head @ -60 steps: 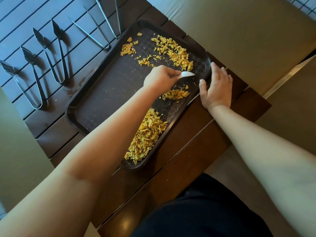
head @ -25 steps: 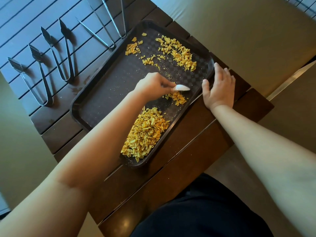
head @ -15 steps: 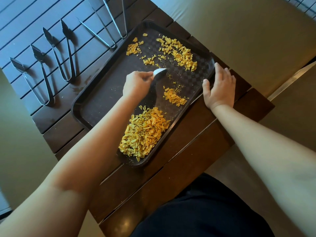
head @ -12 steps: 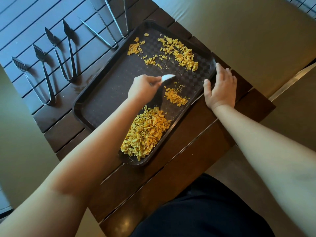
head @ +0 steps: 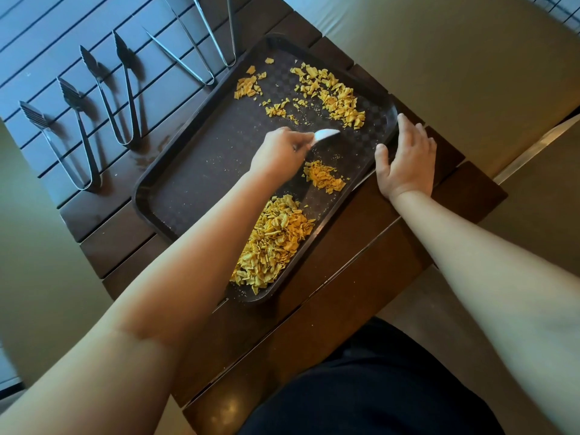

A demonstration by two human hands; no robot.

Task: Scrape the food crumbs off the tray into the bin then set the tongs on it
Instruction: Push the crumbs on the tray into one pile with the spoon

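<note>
A dark brown tray (head: 201, 180) lies on a slatted wooden table. Yellow crumbs sit on it in a big heap (head: 273, 243) near the front edge, a small heap (head: 324, 178) beside it, and scattered bits (head: 332, 95) at the far end. My left hand (head: 279, 153) grips a white scraper (head: 326, 134) over the tray's middle, just short of the far crumbs. My right hand (head: 405, 158) rests flat, fingers straight, against the tray's right rim. Several metal tongs (head: 122, 92) lie on the table left of the tray.
Two long thin tongs (head: 201, 39) lie at the back, their ends near the tray's far-left rim. A beige floor surrounds the table (head: 361, 277). My dark clothing (head: 376, 387) fills the bottom of the view. No bin shows.
My left hand dragged a small heap of crumbs toward the front, then lifted the scraper back toward the far crumbs. My right hand stayed on the rim.
</note>
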